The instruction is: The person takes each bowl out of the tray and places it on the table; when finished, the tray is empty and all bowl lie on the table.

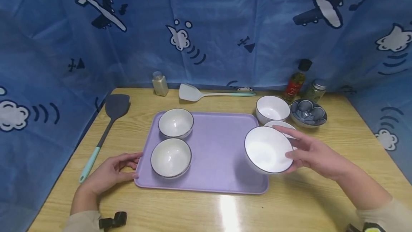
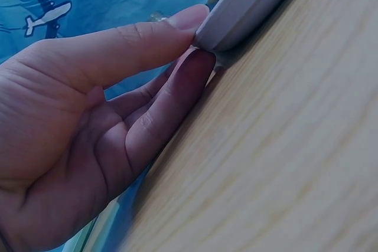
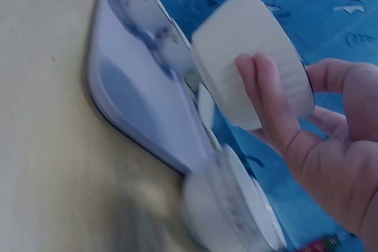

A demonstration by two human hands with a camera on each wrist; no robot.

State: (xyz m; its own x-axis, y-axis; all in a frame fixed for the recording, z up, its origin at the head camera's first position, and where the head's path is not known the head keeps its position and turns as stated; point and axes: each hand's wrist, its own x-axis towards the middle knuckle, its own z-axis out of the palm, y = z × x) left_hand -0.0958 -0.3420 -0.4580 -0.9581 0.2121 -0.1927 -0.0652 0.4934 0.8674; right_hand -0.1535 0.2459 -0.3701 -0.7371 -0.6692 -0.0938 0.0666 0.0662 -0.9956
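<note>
My right hand (image 1: 310, 153) grips a white bowl (image 1: 268, 149) with a dark rim, tilted and held up over the right edge of the purple tray (image 1: 222, 153). In the right wrist view its ribbed outer wall (image 3: 248, 57) shows, fingers spread along it. My left hand (image 1: 112, 173) pinches the tray's left edge between thumb and fingers, which the left wrist view shows close up. Two bowls stand on the tray's left side, a rear bowl (image 1: 176, 123) and a front bowl (image 1: 171, 158). Partly hidden behind my right hand is another white bowl (image 1: 279, 124).
Beyond the tray's right corner stand a white bowl (image 1: 273, 109), a dark patterned bowl (image 1: 308, 113), a sauce bottle (image 1: 294, 81) and a lidded jar (image 1: 316, 90). A pale spatula (image 1: 191, 93) and a shaker (image 1: 160, 83) lie and stand behind. A dark spatula (image 1: 116, 106) lies left.
</note>
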